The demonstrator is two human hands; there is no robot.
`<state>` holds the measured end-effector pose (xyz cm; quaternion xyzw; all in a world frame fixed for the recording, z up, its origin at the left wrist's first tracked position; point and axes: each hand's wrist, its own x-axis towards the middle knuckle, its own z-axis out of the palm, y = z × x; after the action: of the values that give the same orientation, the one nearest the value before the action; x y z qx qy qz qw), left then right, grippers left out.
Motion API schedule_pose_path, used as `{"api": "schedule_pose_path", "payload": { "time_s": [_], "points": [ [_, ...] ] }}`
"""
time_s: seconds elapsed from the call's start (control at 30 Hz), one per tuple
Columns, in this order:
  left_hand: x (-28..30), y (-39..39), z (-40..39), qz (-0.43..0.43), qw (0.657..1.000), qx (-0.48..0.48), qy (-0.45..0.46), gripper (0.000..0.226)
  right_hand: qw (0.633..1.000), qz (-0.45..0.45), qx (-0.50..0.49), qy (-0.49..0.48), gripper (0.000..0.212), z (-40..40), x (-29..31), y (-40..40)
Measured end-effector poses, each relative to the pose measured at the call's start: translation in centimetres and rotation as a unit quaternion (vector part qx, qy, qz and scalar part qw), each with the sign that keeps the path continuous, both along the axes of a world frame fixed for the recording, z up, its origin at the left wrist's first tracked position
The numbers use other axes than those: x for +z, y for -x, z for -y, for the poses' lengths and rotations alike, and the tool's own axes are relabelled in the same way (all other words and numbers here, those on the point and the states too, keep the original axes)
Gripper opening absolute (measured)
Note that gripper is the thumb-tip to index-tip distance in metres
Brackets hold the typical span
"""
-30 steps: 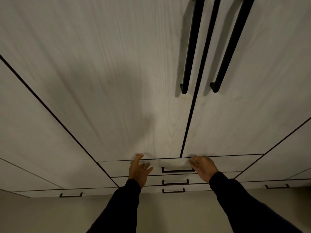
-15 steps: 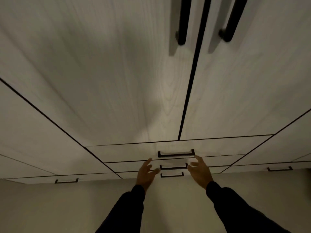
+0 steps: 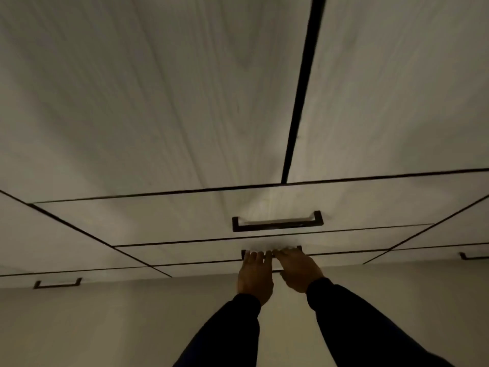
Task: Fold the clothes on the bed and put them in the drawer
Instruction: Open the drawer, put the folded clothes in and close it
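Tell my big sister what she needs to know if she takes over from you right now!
Left hand: fingers curled over the middle drawer's handle.
Right hand: the same grip on that handle, beside the left.
The top drawer and the middle drawer both look shut; the top one's handle is free.
No clothes or bed show in this view, so I cannot tell how much folding is done.
Left to do: probably pull the middle drawer open, put the folded clothes in, then push it shut.
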<state>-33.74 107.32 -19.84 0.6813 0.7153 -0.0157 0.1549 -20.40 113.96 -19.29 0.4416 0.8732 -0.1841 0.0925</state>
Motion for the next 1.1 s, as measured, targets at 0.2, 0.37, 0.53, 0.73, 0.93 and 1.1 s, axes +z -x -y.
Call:
{"api": "schedule_pose_path", "payload": {
  "time_s": [0.2,0.37,0.53,0.73,0.93,1.1],
  "points": [
    [1.5,0.5,-1.8,-0.004,1.0,0.011,0.003,0.022,0.997,0.048,0.02,-0.059,0.032,-0.7,-0.6,1.4],
    [1.1,-1.0,-0.7,-0.004,1.0,-0.012,0.027,0.016,0.999,0.027,0.022,-0.028,0.027,1.4,-0.6,0.9],
    [1.3,-3.0,4.6,-0.002,0.999,-0.045,0.029,0.008,0.996,-0.008,0.058,-0.074,0.031,6.6,-1.2,-1.6],
    [-0.4,-5.2,11.3,0.025,0.999,-0.033,-0.015,0.046,0.998,0.0,0.023,-0.058,0.033,13.9,-0.8,-3.7],
    [-1.2,-7.3,19.0,0.046,0.997,-0.066,0.0,0.045,1.0,0.01,0.004,0.011,0.04,21.2,-1.8,-6.0],
    [-0.7,-9.0,24.1,0.045,0.995,-0.084,0.008,0.044,1.0,-0.009,-0.027,-0.006,0.038,26.5,-0.9,-7.6]
  ]
}}
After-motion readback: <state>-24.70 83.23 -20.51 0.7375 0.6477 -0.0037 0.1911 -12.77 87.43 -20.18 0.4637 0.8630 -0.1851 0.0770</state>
